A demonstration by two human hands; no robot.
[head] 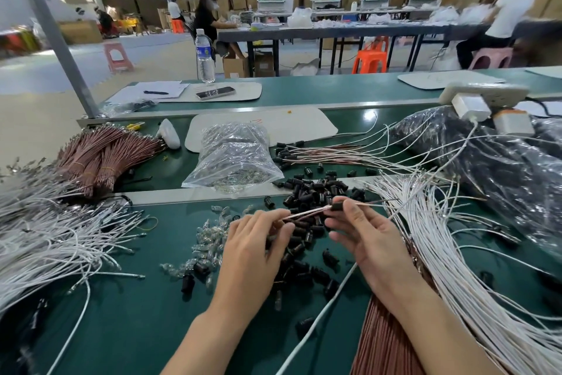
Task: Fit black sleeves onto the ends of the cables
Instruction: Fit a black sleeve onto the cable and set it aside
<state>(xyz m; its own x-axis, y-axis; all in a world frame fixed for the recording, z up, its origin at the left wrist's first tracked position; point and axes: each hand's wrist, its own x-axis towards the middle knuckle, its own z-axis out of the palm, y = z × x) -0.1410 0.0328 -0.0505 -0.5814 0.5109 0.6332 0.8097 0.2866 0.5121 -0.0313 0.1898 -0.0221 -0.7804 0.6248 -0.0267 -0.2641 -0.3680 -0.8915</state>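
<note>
My right hand (362, 238) pinches a black sleeve (337, 207) between thumb and forefinger, with a pair of thin cables, one white and one brown (304, 214), running through it. My left hand (255, 248) pinches the same cables a little to the left of the sleeve. Both hands hover over a heap of loose black sleeves (307, 192) on the green table (127, 314). The cable tips stick out to the right of the sleeve.
White cables lie in bundles at the left (45, 238) and right (456, 253). Brown cable bundles (100, 155) sit at the back left. A clear bag (234, 159) and small glass bulbs (209, 241) lie near the middle. Finished cables (334, 152) lie behind the heap.
</note>
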